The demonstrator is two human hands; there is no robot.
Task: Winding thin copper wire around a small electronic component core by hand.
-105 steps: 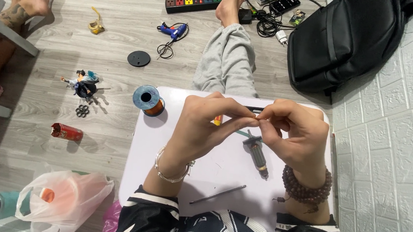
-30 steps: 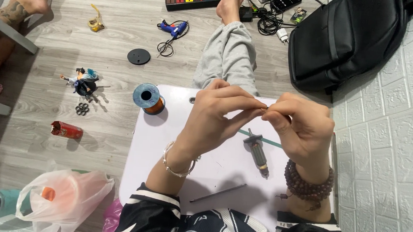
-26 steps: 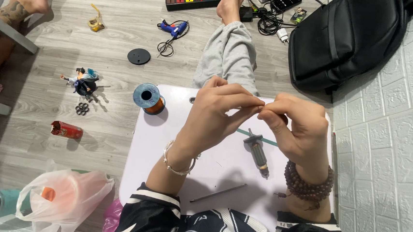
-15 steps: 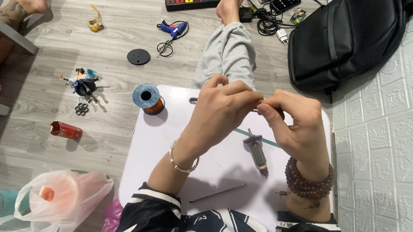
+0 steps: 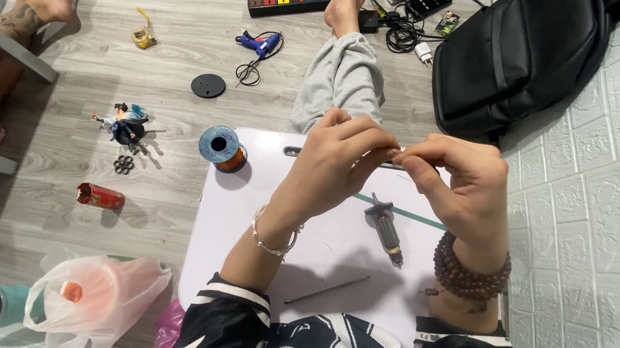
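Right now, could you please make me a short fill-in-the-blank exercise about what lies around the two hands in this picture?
1. The spool of copper wire stands at the white board's far ____ corner.
2. The small motor rotor lies on the board, below the ____ hand.
3. The left hand wears a ____ bracelet on its wrist.
4. The thin metal rod lies on the board, nearer the person than the ____.

Missing words: left; right; silver; rotor

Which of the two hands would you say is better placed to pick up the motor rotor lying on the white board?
Probably the right hand: the motor rotor lies just below it on the white board, while the left hand sits further off. Both pinch something tiny.
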